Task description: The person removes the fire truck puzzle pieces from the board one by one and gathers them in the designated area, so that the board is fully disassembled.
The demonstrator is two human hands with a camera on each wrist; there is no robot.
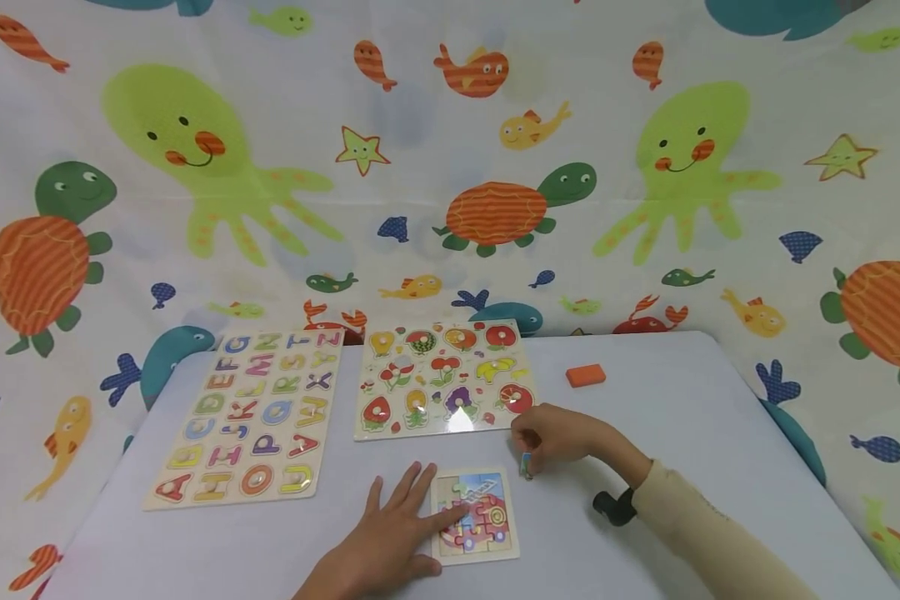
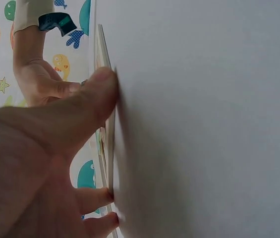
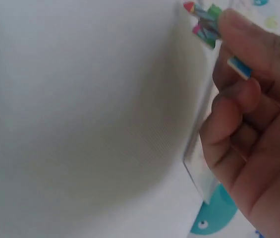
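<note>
A small wooden jigsaw puzzle (image 1: 487,553) in a square frame, with a red vehicle picture, lies on the table near its front. Fingers spread, my left hand (image 1: 390,537) rests at its left side, one finger reaching over the pieces. The left wrist view has the left thumb (image 2: 100,89) at the thin edge of the board. To the right of the puzzle, my right hand (image 1: 558,437) pinches a small colourful jigsaw piece (image 3: 208,25) between thumb and fingers. A blue-topped bit (image 3: 240,67) also shows between those fingers; the rest is hidden by the hand.
A wooden alphabet board (image 1: 240,425) lies at the left. Behind the puzzle is a fruit peg board (image 1: 412,429), close to the right hand. An orange block (image 1: 586,376) lies at the back right. A sea-animal cloth (image 1: 420,167) hangs behind the table.
</note>
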